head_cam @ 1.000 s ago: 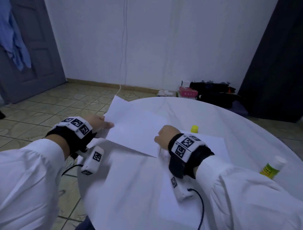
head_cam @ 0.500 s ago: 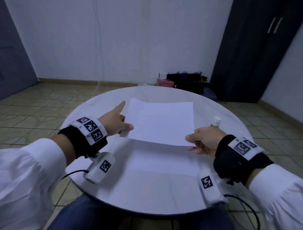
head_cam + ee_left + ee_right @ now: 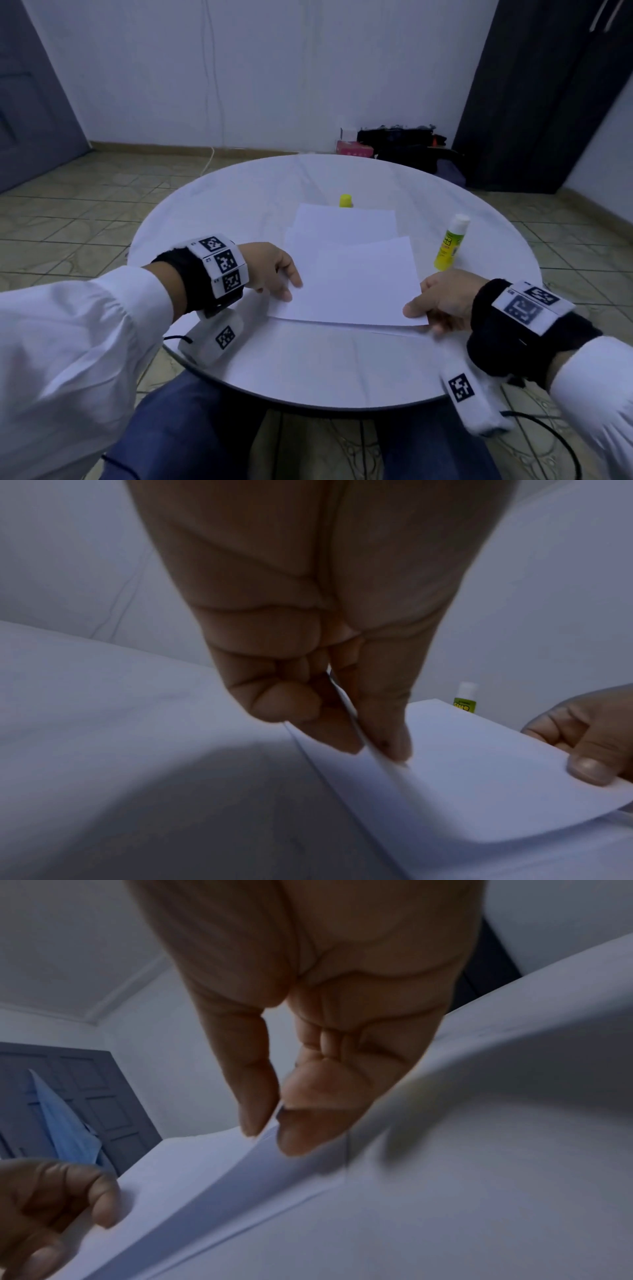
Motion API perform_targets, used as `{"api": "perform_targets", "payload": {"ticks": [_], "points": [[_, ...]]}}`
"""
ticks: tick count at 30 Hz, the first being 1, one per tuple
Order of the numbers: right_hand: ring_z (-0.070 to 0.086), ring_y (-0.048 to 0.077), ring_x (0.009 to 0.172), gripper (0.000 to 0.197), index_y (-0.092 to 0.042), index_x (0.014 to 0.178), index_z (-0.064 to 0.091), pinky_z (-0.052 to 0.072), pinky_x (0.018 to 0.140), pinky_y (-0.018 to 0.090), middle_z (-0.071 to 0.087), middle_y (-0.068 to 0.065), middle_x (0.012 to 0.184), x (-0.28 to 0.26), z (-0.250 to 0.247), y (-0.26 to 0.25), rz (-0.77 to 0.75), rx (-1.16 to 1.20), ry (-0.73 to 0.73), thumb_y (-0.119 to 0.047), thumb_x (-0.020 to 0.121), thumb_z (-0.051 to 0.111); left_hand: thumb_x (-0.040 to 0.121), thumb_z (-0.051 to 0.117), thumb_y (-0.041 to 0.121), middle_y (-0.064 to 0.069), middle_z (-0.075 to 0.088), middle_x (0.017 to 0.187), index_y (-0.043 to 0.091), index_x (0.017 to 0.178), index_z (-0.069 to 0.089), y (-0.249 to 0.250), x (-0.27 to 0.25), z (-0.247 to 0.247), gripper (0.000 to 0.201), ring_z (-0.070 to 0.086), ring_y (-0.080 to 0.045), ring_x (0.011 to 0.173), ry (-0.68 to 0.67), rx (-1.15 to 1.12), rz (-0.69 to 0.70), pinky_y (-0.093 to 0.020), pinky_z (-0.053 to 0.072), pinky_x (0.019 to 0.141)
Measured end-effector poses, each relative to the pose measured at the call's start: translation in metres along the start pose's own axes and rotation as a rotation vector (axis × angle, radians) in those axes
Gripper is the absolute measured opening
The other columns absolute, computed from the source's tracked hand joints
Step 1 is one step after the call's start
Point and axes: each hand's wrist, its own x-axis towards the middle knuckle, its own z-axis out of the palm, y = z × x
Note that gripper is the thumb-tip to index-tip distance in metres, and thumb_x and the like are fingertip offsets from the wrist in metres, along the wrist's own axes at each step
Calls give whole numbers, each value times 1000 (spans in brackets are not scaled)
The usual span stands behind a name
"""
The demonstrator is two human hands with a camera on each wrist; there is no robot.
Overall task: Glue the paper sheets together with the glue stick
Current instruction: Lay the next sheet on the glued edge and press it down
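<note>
A thin white paper sheet point(image 3: 356, 284) is pinched at its left edge by the left hand point(image 3: 270, 270) and at its near right corner by the right hand point(image 3: 442, 301), sagging over a second white sheet point(image 3: 342, 222) lying on the round white table point(image 3: 308, 370). It is judged light, limp and easily creased, so it is best held by opposite edges. Beyond the sheets, the uncapped yellow-green glue stick point(image 3: 450, 245) and its yellow cap point(image 3: 345, 200) stand on the table, with bare tabletop left around them.
</note>
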Motion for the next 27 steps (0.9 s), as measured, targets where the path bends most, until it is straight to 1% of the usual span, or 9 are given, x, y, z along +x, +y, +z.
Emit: {"api": "perform_targets", "payload": {"ticks": [3,6,10,12,15,18,21,23,27], "points": [[53,33,62,25,-1,82,52,38,46,27,61,24,69,4,2,2,16,-71,-10,6,71,74,79,77,19,10,49,71,30,92,65,0,4,2,21,48,-9,66,-5,30,8,-15,40,58],[53,27,49,27,-3,72,50,39,44,26,56,17,55,8,4,3,16,-83,11,7,72,74,79,77,21,10,50,68,32,90,65,-2,8,5,20,48,-14,69,-14,60,10,-18,40,60],[56,30,60,23,-1,81,54,42,48,28,58,21,71,10,5,2,33,-112,-3,4,73,75,81,75,21,10,48,67,29,94,65,-6,10,6,19,44,-7,59,-25,63,33,-16,36,57],[54,29,61,21,-1,78,56,43,50,28,58,19,66,11,5,3,46,-124,-3,2,72,76,82,75,22,10,47,67,30,96,65,-7,11,5,19,43,-4,57,-29,65,45,-16,34,57],[53,27,54,22,-2,72,54,44,47,26,56,16,58,13,5,2,50,-130,3,1,73,75,83,73,21,12,47,67,28,97,66,-8,13,3,17,43,-2,57,-19,75,60,-12,33,54],[52,25,50,23,-3,71,52,44,46,26,55,15,56,12,6,2,48,-135,3,2,73,75,83,73,18,15,54,69,27,91,67,-10,16,0,13,47,1,60,-23,57,65,-4,33,50],[52,23,46,23,-2,74,52,44,49,27,55,15,55,11,6,2,40,-141,3,3,74,74,82,75,17,17,60,71,29,81,66,-13,17,0,15,53,4,64,-37,33,53,0,34,51],[51,22,44,23,-2,75,52,45,48,26,54,15,55,10,6,1,38,-142,2,3,74,74,81,75,18,17,61,71,30,79,66,-15,18,-1,16,53,2,64,-36,17,48,-2,37,53],[46,23,45,21,-1,72,52,44,44,24,54,14,51,8,7,-1,43,-146,-4,2,75,73,80,76,18,17,60,64,31,77,67,-15,18,-4,16,47,0,51,-29,-5,39,-12,39,55]]}}
